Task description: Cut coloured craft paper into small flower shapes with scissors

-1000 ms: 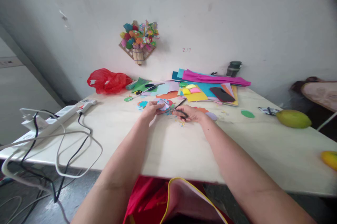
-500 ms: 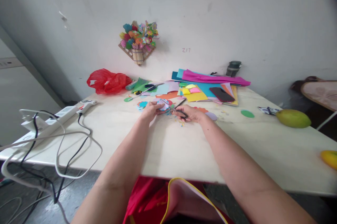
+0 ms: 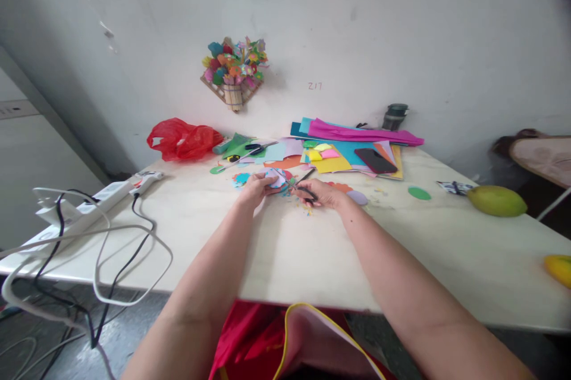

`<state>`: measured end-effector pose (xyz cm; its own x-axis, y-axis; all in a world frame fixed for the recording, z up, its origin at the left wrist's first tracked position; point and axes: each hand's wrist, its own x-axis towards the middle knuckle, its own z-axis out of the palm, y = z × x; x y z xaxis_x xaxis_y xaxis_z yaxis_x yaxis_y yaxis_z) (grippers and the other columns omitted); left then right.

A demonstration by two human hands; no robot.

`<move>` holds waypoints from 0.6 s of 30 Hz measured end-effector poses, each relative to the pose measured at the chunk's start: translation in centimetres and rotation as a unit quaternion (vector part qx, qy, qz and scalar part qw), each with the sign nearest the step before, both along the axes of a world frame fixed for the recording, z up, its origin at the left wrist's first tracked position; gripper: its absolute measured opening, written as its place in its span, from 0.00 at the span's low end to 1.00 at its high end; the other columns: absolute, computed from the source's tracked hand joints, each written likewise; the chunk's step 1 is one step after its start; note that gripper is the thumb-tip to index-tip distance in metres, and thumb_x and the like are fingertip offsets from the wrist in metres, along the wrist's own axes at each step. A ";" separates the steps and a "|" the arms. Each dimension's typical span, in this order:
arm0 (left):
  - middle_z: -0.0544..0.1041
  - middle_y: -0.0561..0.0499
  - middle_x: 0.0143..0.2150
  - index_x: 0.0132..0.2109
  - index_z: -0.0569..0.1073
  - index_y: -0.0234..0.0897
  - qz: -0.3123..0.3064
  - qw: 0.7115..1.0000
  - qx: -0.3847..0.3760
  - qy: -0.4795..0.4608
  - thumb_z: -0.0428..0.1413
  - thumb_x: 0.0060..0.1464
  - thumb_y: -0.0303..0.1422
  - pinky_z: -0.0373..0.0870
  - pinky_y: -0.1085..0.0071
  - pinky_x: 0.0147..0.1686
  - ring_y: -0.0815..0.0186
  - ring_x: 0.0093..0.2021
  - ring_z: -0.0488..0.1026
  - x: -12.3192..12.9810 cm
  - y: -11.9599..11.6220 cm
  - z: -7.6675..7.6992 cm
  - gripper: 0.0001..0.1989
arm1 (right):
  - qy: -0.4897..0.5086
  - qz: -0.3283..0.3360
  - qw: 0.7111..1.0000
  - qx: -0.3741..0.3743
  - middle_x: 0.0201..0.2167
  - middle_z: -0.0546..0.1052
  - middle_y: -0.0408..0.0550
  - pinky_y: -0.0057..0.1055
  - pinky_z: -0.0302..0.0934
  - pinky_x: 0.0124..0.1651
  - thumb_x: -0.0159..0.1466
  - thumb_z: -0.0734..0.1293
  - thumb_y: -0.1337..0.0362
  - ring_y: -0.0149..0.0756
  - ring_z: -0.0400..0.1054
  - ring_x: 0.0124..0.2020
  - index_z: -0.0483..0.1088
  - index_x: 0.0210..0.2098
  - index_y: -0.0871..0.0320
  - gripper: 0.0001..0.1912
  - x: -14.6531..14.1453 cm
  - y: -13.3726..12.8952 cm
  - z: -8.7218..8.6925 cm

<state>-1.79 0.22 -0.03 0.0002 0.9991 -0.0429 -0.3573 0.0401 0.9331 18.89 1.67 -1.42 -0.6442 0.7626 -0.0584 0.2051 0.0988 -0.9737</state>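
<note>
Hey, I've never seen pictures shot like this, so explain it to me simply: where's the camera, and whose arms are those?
There's no machine here. One camera, worn on a person's head, looks forward and down, so every picture shares that view, and the arms are the wearer's own. The left hand holds a piece of lavender paper; the right hand holds scissors close beside it. Around them on the pale table lie coloured sheets, a phone, a red plastic bag, a greenish fruit and a white power strip.

Coloured sheets point(image 3: 351, 151), flower ornament point(image 3: 234, 71) and fruit point(image 3: 497, 200) suggest a home craft corner.
</note>
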 end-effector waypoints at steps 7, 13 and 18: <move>0.77 0.48 0.25 0.26 0.75 0.29 0.000 1.000 0.001 -0.005 0.63 0.42 0.21 0.77 0.71 0.30 0.66 0.26 0.75 0.2 0.0 0.0 0.04 | -0.003 -0.003 1.000 0.011 0.17 0.67 0.38 0.18 0.42 0.12 0.57 0.71 0.54 0.21 0.57 0.14 0.63 0.27 0.59 0.17 -0.1 -0.5 0.5; 0.77 0.48 0.26 0.27 0.75 0.29 -0.001 1.000 0.007 -0.020 0.62 0.42 0.20 0.78 0.71 0.29 0.66 0.27 0.76 0.1 0.2 -0.3 0.04 | -0.005 -0.007 1.000 0.002 0.17 0.66 0.37 0.19 0.42 0.13 0.56 0.71 0.53 0.21 0.58 0.14 0.64 0.28 0.59 0.17 -0.1 -0.3 0.2; 0.77 0.47 0.27 0.29 0.75 0.28 -0.002 1.000 0.012 -0.029 0.62 0.41 0.21 0.78 0.69 0.30 0.66 0.27 0.76 0.0 0.5 -0.6 0.04 | 0.001 -0.006 1.000 0.008 0.16 0.66 0.37 0.19 0.41 0.13 0.56 0.71 0.52 0.22 0.58 0.14 0.65 0.29 0.60 0.17 -0.1 -0.4 0.3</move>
